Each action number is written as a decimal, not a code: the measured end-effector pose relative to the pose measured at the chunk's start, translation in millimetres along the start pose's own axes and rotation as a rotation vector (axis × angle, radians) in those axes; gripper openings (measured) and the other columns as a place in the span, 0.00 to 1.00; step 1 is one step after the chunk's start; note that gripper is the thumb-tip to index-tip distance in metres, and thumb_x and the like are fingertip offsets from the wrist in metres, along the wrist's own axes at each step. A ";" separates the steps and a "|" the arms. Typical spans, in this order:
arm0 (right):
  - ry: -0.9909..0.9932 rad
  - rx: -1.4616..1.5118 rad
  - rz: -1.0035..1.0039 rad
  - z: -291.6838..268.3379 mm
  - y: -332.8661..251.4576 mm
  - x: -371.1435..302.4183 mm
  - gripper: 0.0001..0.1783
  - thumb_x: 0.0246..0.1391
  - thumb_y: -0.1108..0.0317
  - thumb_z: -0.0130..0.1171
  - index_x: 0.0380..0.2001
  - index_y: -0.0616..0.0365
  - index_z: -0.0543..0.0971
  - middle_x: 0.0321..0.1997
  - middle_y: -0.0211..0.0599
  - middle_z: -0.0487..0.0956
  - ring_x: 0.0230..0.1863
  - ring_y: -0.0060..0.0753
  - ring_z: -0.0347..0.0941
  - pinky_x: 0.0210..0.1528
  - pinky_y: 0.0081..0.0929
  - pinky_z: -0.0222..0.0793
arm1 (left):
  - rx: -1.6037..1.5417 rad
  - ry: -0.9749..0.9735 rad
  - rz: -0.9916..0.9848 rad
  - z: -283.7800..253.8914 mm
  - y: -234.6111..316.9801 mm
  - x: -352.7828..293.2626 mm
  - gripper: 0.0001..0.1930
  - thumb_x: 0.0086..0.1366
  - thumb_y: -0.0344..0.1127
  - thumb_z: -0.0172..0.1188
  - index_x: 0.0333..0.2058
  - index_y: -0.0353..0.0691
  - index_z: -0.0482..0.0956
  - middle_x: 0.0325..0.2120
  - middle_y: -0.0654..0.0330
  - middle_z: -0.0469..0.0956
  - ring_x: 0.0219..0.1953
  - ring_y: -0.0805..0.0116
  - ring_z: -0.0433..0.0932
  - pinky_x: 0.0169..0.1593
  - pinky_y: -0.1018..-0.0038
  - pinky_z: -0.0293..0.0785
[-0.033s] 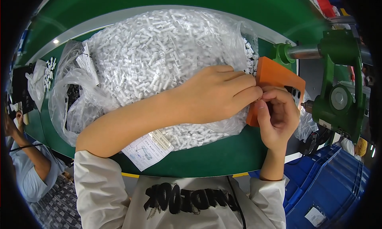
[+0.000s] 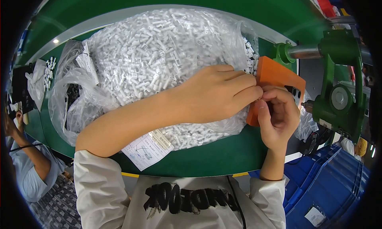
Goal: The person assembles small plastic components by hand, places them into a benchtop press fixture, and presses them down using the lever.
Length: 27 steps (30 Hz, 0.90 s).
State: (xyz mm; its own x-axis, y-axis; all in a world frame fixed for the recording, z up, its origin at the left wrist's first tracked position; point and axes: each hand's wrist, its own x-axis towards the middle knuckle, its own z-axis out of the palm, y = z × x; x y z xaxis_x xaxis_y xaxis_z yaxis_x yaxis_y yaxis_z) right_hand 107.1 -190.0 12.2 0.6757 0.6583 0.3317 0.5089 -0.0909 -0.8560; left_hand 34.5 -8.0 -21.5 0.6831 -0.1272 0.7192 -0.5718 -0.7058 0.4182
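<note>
My left hand (image 2: 223,94) reaches across to the right, back upward, with its fingertips pinched together. They meet the fingertips of my right hand (image 2: 280,119), whose fingers are curled toward its thumb. Whatever lies between them is too small or hidden to make out. Just behind both hands stands an orange slab-like thing (image 2: 274,72) with dark round spots on its right side, partly covered by my fingers. Under my left forearm a big clear plastic bag (image 2: 147,50) bulges with small white plastic pieces, shaped like short stepped tubes. More white pieces (image 2: 250,54) lie beside the orange thing.
A green hand press (image 2: 338,62) stands at the right. Blue plastic bins (image 2: 326,185) are below it. A printed paper slip (image 2: 143,153) lies at the green table's (image 2: 207,161) near edge. Another person's arm (image 2: 38,161) shows at far left.
</note>
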 end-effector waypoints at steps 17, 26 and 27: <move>-0.002 -0.045 -0.022 -0.2 1.9 0.5 0.06 0.50 0.84 0.59 0.33 0.69 0.75 0.35 0.41 0.79 0.28 0.20 0.74 0.31 0.15 0.69 | -0.001 -0.001 0.009 0.0 -1.3 -1.7 0.10 0.53 0.29 0.64 0.35 0.36 0.78 0.29 0.59 0.75 0.27 0.63 0.76 0.31 0.71 0.73; 0.040 -0.105 -0.008 2.8 -5.6 0.6 0.07 0.48 0.84 0.60 0.33 0.66 0.76 0.38 0.43 0.80 0.31 0.27 0.77 0.34 0.18 0.71 | -0.015 -0.039 -0.030 -0.6 -1.0 -1.3 0.10 0.54 0.29 0.65 0.36 0.36 0.78 0.31 0.59 0.76 0.27 0.63 0.76 0.32 0.71 0.74; 0.053 -0.221 -0.109 2.6 -8.1 0.2 0.08 0.47 0.84 0.60 0.33 0.65 0.77 0.39 0.44 0.80 0.33 0.32 0.77 0.36 0.21 0.71 | -0.004 -0.042 -0.038 -1.6 -0.6 -1.7 0.10 0.54 0.29 0.65 0.36 0.36 0.78 0.31 0.59 0.76 0.27 0.63 0.76 0.32 0.71 0.74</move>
State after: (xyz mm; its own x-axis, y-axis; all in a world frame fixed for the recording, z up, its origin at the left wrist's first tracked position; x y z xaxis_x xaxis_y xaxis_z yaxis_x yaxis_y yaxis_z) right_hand 101.7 -187.2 18.1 0.6343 0.6340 0.4424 0.6805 -0.1863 -0.7086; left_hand 33.0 -6.2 -22.1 0.7226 -0.1297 0.6790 -0.5471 -0.7077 0.4471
